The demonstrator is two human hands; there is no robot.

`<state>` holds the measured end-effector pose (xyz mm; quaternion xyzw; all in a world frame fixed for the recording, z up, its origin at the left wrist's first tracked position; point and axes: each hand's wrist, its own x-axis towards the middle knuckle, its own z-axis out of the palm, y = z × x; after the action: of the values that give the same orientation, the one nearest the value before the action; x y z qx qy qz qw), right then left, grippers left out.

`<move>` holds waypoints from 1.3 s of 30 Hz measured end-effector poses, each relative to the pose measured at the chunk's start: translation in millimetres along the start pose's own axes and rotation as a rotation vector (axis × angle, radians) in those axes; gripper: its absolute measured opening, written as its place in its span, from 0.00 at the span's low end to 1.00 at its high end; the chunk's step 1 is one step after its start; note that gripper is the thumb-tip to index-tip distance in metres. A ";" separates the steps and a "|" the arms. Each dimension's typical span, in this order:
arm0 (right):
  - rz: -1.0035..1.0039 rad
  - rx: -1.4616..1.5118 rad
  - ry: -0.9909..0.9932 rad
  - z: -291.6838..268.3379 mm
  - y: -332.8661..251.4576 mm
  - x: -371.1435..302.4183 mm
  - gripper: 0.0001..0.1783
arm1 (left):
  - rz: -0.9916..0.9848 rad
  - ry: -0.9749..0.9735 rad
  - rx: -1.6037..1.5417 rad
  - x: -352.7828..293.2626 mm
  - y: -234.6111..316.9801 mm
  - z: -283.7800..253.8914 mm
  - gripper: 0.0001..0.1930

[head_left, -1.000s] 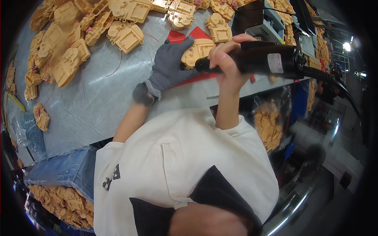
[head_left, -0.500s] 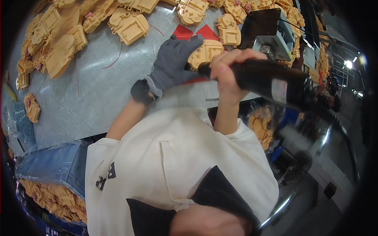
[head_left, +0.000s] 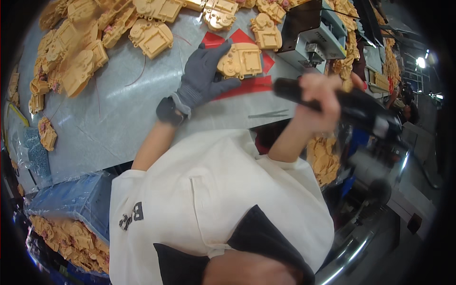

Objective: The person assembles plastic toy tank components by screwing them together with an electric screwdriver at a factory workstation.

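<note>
My left hand (head_left: 202,71), in a grey glove with a dark band at the wrist, grips the left side of a yellow plastic housing (head_left: 244,61). The housing lies flat among red patches (head_left: 254,84) on the grey table. Held in my bare right hand (head_left: 320,102) is a black electric screwdriver (head_left: 363,105), its nose pointing left and a cable trailing behind. The screwdriver is right of the housing and apart from it. Motion smears my right hand, but its fingers wrap round the tool.
Metal tweezers (head_left: 268,114) lie near the table's front edge. A box-shaped machine (head_left: 318,35) with a small metal fitting stands at the back right. Several yellow housings (head_left: 151,38) cover the back and left. Below are a blue bin (head_left: 71,194) and a bag of yellow parts (head_left: 323,159).
My right hand has drawn the screwdriver right, off the housing, whose face now shows more fully. My left hand still holds the housing. The whole view has shifted slightly.
</note>
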<state>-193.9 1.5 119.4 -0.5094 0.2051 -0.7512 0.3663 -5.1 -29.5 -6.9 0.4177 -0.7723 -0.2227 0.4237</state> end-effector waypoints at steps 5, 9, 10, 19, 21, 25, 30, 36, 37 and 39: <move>-0.160 -0.354 0.365 -81.7 -23.1 73.3 0.24 | -0.084 -0.069 -0.050 -6.2 17.2 -3.3 0.34; -0.202 -0.435 0.431 -102.8 -2.5 88.3 0.20 | -0.093 -0.062 -0.028 -8.8 15.7 -2.4 0.35; -0.210 -0.433 0.438 -104.9 2.2 89.1 0.20 | -0.077 -0.063 -0.016 -8.6 16.0 -2.6 0.37; 0.015 -0.462 0.321 -73.5 2.6 61.8 0.17 | -0.141 -0.056 -0.044 -2.2 20.2 -5.0 0.36; 0.079 -0.276 0.290 -46.6 2.5 42.4 0.19 | -0.158 -0.066 -0.025 -2.5 17.7 -4.1 0.36; 0.081 -0.128 0.099 14.0 16.2 29.6 0.24 | -0.181 -0.093 -0.025 -0.4 21.8 -5.2 0.38; 0.134 -0.332 -0.068 35.7 54.9 38.0 0.27 | -0.118 0.041 -0.003 -2.0 17.9 -0.6 0.38; 0.177 -0.338 -0.099 49.7 65.4 41.9 0.22 | -0.090 0.067 -0.011 -4.2 16.0 -1.7 0.37; 0.180 -0.336 -0.104 51.3 67.1 41.3 0.22 | -0.101 0.059 -0.016 -4.0 16.2 -2.1 0.38; 0.225 -0.343 -0.096 53.4 69.8 39.9 0.20 | -0.114 0.051 -0.022 -4.1 15.9 -3.2 0.38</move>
<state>-129.7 -70.5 117.6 -0.5732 0.3678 -0.6346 0.3652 -8.5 -17.3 4.1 0.4619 -0.7339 -0.2441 0.4342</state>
